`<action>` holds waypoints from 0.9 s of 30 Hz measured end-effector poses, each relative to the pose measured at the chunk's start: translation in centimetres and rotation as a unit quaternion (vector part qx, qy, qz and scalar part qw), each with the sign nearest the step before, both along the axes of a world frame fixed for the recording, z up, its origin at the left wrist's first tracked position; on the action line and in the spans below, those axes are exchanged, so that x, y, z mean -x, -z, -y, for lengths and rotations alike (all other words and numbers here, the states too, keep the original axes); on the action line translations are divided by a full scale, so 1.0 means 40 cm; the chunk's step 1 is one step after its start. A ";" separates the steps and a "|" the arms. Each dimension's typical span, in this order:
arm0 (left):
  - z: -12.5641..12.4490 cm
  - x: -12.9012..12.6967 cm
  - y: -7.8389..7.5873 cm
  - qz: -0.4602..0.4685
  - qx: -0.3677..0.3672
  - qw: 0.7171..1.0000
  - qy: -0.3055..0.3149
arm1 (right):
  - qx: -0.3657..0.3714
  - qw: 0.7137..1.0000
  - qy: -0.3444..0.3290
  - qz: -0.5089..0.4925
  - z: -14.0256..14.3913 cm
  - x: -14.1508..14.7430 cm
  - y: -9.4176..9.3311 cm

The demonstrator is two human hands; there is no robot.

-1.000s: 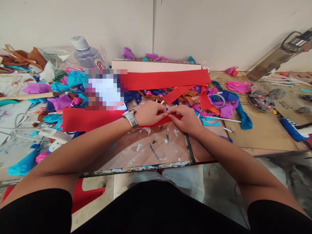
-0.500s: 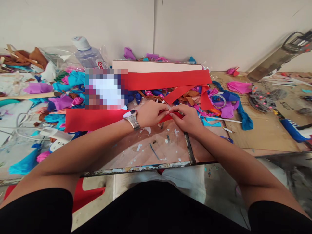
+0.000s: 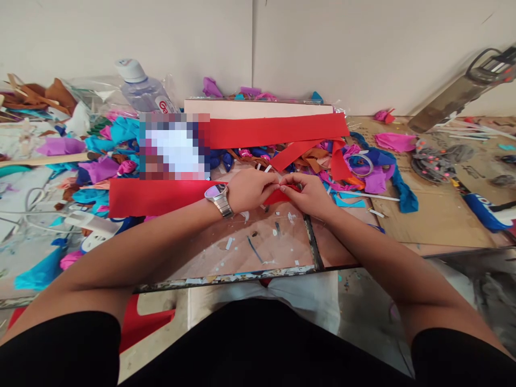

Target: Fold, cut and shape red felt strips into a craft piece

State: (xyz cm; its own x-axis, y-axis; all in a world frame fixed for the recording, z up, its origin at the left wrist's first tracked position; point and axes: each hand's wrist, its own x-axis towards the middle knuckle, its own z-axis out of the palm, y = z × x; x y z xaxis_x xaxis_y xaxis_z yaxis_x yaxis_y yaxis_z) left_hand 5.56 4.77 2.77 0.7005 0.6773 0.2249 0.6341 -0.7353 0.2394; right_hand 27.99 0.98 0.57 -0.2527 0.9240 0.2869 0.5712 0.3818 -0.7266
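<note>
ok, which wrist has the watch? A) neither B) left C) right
B: the watch sits on the wrist behind the left hand, which pinches the red strip together with the right hand.

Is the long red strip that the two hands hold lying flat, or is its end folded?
Flat on the left part of the red strip; the end pinched between left hand and right hand is bunched, but a fold cannot be told.

matt red felt strip (image 3: 157, 196), shiny metal watch (image 3: 220, 198)
</note>
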 end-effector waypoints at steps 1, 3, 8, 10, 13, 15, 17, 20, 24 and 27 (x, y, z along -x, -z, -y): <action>0.000 0.000 0.001 0.000 -0.003 1.000 0.000 | 0.008 1.000 -0.001 -0.006 -0.001 0.000 -0.002; 0.000 0.000 0.003 -0.001 -0.013 1.000 -0.001 | 0.026 0.999 -0.001 -0.020 -0.002 0.000 -0.005; 0.001 0.000 0.010 -0.003 -0.028 1.000 0.005 | 0.064 0.997 0.000 -0.053 -0.005 0.001 -0.010; 0.002 0.000 0.013 -0.001 -0.029 1.000 0.002 | 0.075 0.995 -0.002 -0.061 -0.006 0.002 -0.012; 0.004 -0.001 0.017 -0.003 -0.035 0.999 0.001 | 0.083 0.994 -0.006 -0.072 -0.007 0.003 -0.013; 0.005 -0.003 0.016 -0.010 -0.042 0.999 0.003 | 0.085 0.993 -0.009 -0.077 -0.008 0.003 -0.013; 0.007 -0.004 0.015 -0.022 -0.047 0.999 0.001 | 0.091 0.992 -0.012 -0.084 -0.009 0.002 -0.010; 0.011 -0.007 0.012 -0.052 -0.063 0.997 0.000 | 0.109 0.989 -0.010 -0.099 -0.011 0.001 -0.006; 0.018 -0.009 0.008 -0.087 -0.081 0.993 0.028 | 0.111 0.990 -0.017 -0.089 -0.012 0.004 -0.004; 0.023 -0.009 0.004 -0.075 -0.067 0.995 0.029 | 0.080 0.994 -0.028 -0.066 -0.011 0.005 -0.007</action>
